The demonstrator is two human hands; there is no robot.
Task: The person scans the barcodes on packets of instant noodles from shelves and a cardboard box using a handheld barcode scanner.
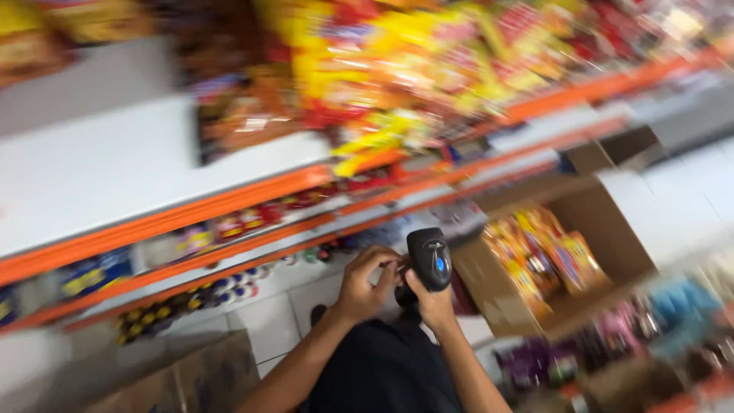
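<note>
Here, both hands' fingers curl tight around the black handheld scanner (430,260), left hand (365,284) and right hand (430,302).

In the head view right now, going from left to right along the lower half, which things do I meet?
Brown carton at the bottom left → left hand → black handheld scanner, with the right hand just below it → open cardboard box of bright snack packets → blurred pink and blue packets.

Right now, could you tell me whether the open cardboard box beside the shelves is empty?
No, the open cardboard box holds a row of yellow and orange snack packets standing inside it.
</note>
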